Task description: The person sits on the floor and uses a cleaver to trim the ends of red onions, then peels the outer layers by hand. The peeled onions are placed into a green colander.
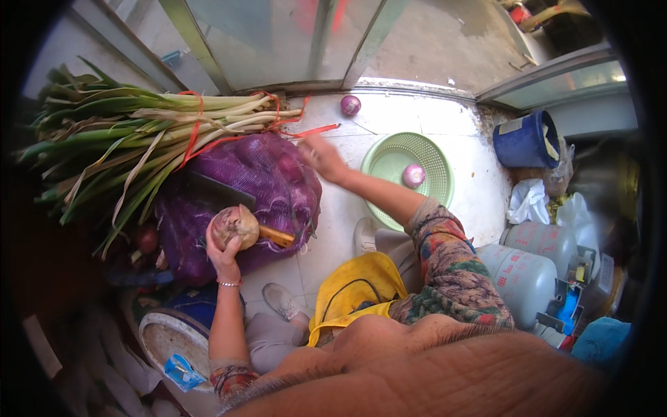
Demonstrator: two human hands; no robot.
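My left hand (225, 254) holds a large round vegetable (235, 228) with pale brownish, reddish-streaked skin, perhaps an onion. Below it, a cleaver (224, 194) with a dark blade and a wooden handle (277, 236) lies across a purple mesh sack (297, 200) of red onions. Blurred by motion, my right hand (324, 159) hovers by the sack's right side with fingers curled; whether anything is between them is not visible. To its right, a green plastic colander (376, 167) stands on the floor with one peeled purple onion (414, 175) inside.
Another purple onion (350, 105) lies on the tiles near the door track. Tied long green onions (156, 125) lie behind the sack. At right are a blue bucket (521, 140) and grey gas cylinders (521, 284). A lidded drum (172, 333) stands at lower left.
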